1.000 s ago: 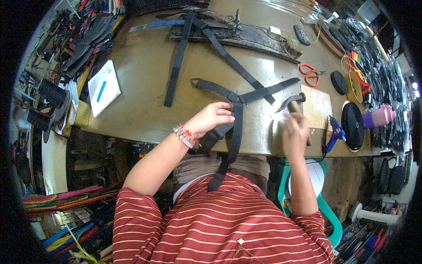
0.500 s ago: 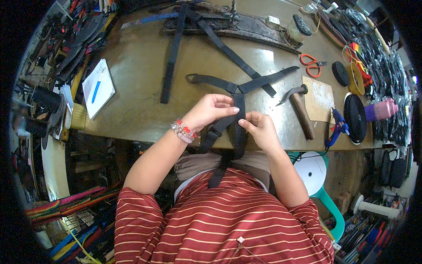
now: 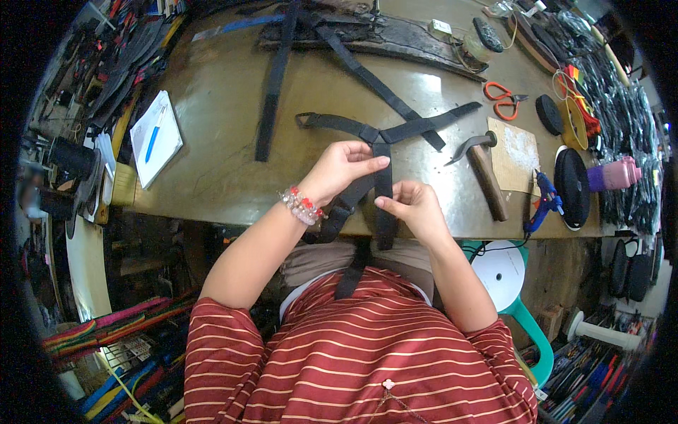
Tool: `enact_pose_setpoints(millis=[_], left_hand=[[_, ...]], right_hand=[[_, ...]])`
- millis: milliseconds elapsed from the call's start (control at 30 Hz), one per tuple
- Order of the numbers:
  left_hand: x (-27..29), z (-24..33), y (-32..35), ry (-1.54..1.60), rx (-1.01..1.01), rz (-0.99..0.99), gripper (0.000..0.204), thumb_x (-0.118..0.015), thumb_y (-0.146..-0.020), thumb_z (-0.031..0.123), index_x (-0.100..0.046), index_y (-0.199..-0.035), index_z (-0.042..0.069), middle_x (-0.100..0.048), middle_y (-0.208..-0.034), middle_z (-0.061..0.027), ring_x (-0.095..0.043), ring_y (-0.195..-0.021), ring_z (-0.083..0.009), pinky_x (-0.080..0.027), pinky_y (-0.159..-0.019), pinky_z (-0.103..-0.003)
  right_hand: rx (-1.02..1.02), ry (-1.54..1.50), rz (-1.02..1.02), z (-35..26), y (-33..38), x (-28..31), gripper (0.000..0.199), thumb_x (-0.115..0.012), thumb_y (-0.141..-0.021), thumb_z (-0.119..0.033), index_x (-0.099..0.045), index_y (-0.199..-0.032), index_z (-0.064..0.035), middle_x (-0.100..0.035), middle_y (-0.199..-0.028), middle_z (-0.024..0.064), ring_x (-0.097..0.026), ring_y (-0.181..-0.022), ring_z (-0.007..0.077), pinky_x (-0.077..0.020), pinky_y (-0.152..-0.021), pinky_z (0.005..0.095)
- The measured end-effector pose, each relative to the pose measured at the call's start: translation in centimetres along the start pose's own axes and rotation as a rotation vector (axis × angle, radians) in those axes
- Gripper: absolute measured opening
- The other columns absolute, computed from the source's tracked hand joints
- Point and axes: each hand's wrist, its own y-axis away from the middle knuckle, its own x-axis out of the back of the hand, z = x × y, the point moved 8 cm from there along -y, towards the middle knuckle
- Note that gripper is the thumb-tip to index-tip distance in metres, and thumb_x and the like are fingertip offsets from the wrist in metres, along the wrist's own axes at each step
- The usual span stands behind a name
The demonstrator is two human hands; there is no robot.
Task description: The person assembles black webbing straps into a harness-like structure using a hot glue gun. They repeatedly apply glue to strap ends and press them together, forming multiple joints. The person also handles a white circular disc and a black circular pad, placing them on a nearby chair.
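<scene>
A harness of black webbing straps (image 3: 382, 182) lies over the bench's near edge, its arms spreading from a joint in front of me. My left hand (image 3: 346, 169), wearing bead bracelets, pinches the downward strap between thumb and fingers. Lower on the same strap, my right hand (image 3: 415, 210) grips its edge with thumb and fingertips. A black buckle (image 3: 341, 213) sits on a looped strap beneath my left hand. One strap end (image 3: 349, 281) hangs against my lap. Farther off, two long black straps (image 3: 272, 99) run toward the back of the bench.
On the right lie a hammer (image 3: 487, 184), orange-handled snips (image 3: 503, 100), a blue glue gun (image 3: 545, 205), a board (image 3: 513, 157) and a black webbing roll (image 3: 571, 188). A notepad with a blue pen (image 3: 153, 143) is at left. A dark metal bar (image 3: 395, 51) spans the back.
My left hand has shifted slightly up along the strap, and the right thumb a little left. Both hands keep hold; the harness joint has moved slightly up and left.
</scene>
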Motion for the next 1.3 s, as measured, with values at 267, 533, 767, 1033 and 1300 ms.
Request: enact_pose_setpoints(millis=[267, 533, 767, 1033, 1300], left_hand=[[0.9, 2.2, -0.2, -0.016, -0.126, 0.101, 0.019, -0.075, -0.081, 0.015, -0.062, -0.086, 0.003, -0.064, -0.083, 0.0004, -0.058, -0.075, -0.0052, -0.047, -0.07, -0.021], [7.2, 15.7, 2.2, -0.097, -0.541, 0.326, 0.034, -0.072, -0.082, 0.007, -0.059, -0.113, 0.001, -0.065, -0.095, -0.0023, -0.061, -0.087, -0.0088, -0.05, -0.08, -0.024], [12.6, 26.6, 1.1, -0.352, -0.719, 0.38, 0.024, -0.072, -0.083, 0.012, -0.062, -0.102, 0.002, -0.065, -0.093, -0.0022, -0.06, -0.085, -0.009, -0.047, -0.08, -0.023], [22.0, 26.9, -14.1, -0.765, -0.418, 0.193, 0.031, -0.076, -0.079, 0.024, -0.064, -0.097, 0.002, -0.068, -0.089, -0.0056, -0.061, -0.083, -0.0104, -0.048, -0.077, -0.027], [28.6, 19.8, -20.7, -1.31, -0.326, 0.524, 0.053, -0.072, -0.075, 0.052, -0.07, -0.083, -0.001, -0.068, -0.076, -0.014, -0.066, -0.077, -0.022, -0.051, -0.073, -0.034]], right_hand=[[-0.041, -0.113, -0.096, -0.1, 0.7, -1.8, 0.022, -0.072, -0.083, -0.017, -0.061, -0.073, -0.0011, -0.056, -0.062, -0.0015, -0.045, -0.056, 0.0053, -0.0378, -0.05, 0.0254], [0.23, 0.084, 0.003, -9.4, -1.8, -2.7, 0.018, -0.072, -0.081, -0.012, -0.067, -0.093, 0.0007, -0.068, -0.082, 0.0104, -0.065, -0.069, 0.0141, -0.0521, -0.064, 0.0276], [0.549, 0.041, -0.062, -18.7, -6.9, -7.1, 0.03, -0.073, -0.08, -0.012, -0.063, -0.105, 0.001, -0.065, -0.079, 0.0112, -0.064, -0.066, 0.0157, -0.0522, -0.061, 0.0288], [0.416, -0.058, 0.009, -18.3, -16.8, -11.9, 0.047, -0.073, -0.08, -0.008, -0.055, -0.121, 0.0037, -0.065, -0.074, 0.0125, -0.062, -0.059, 0.017, -0.0517, -0.057, 0.0306], [0.161, 0.084, 0.054, -12.0, -23.0, -12.5, 0.043, -0.073, -0.081, -0.011, -0.05, -0.116, 0.0011, -0.063, -0.065, 0.011, -0.06, -0.05, 0.015, -0.0487, -0.047, 0.0294]])
